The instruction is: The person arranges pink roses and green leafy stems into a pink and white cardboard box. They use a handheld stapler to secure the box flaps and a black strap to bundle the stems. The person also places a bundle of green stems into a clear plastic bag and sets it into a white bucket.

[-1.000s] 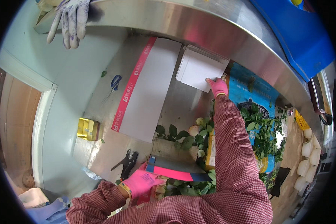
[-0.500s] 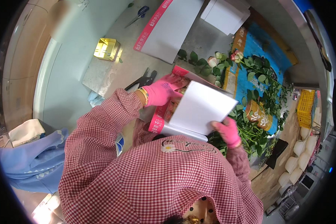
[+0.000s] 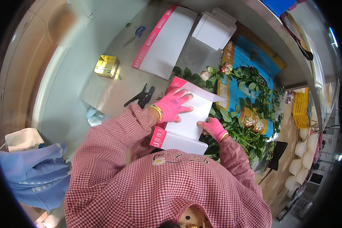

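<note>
My left hand (image 3: 172,105), in a pink glove, lies flat with fingers spread on a white sheet of paper (image 3: 192,114). The sheet rests on a white wrapping sleeve with a pink edge (image 3: 160,136) in front of me on the metal table (image 3: 102,91). My right hand (image 3: 213,128), also in a pink glove, pinches the sheet's right edge. Roses with green leaves (image 3: 247,98) lie just right of the paper.
A second pink-edged white sleeve (image 3: 165,41) and a stack of white sheets (image 3: 214,28) lie farther back. Black pliers (image 3: 142,97) are left of my hand, a gold box (image 3: 107,65) and blue scissors (image 3: 136,32) beyond. A yellow crate (image 3: 301,108) stands at right.
My right hand brought a white sheet from the far stack down onto the sleeve. My left hand moved on top of the sheet and now presses it flat.
</note>
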The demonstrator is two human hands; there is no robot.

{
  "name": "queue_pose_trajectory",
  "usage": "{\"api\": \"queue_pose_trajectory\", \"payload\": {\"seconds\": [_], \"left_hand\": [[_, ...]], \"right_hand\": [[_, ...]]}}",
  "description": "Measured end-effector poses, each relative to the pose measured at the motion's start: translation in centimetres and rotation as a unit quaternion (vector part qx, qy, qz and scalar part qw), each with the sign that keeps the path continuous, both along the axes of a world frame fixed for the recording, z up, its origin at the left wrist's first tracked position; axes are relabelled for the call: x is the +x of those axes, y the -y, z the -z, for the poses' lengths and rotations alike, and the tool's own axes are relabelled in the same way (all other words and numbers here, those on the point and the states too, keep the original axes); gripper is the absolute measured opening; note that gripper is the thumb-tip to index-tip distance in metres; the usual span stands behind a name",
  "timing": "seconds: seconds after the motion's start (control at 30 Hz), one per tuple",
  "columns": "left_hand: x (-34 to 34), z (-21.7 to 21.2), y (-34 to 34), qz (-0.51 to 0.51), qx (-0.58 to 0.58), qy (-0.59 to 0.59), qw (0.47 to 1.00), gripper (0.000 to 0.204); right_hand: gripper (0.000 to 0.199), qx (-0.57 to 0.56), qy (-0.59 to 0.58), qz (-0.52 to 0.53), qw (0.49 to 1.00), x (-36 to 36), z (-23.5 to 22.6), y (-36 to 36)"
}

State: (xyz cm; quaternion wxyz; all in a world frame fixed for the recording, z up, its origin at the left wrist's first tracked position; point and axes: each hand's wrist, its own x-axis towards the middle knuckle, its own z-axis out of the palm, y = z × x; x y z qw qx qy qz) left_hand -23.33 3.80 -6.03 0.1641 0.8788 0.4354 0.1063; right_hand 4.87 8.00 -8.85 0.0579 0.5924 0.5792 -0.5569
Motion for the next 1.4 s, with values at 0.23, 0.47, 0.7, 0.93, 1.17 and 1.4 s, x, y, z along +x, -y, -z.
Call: {"api": "queue_pose_trajectory", "payload": {"seconds": [0.23, 0.47, 0.7, 0.93, 1.17, 1.4], "left_hand": [[-0.4, 1.5, -2.2, 0.039, -0.077, -0.044, 0.995, 0.068], [-1.5, 3.8, -1.9, 0.006, -0.074, -0.034, 0.997, 0.069], [-5.5, 5.0, -2.8, 0.002, -0.147, 0.204, 0.968, 0.046], [-2.6, 5.8, 4.3, -0.383, -0.258, 0.309, 0.832, 0.039], [0.9, 7.0, 5.4, -0.518, -0.103, 0.433, 0.731, 0.031], [1.0, 9.4, 6.9, -0.504, -0.084, 0.395, 0.764, 0.016]], "right_hand": [[0.025, 0.126, -0.002, -0.251, 0.96, 6.2, -3.0, 7.8], [0.047, 0.554, -0.028, -0.296, 0.778, -8.5, -12.2, 3.1], [0.024, 0.337, 0.011, -0.4, 0.852, -9.7, -4.1, -4.9], [0.03, 0.274, 0.086, -0.376, 0.881, -11.4, -3.0, -5.3], [0.026, 0.479, 0.141, -0.39, 0.773, -13.8, -9.5, -5.1], [0.021, 0.521, 0.155, -0.431, 0.721, -12.1, -1.6, 3.5]]}}
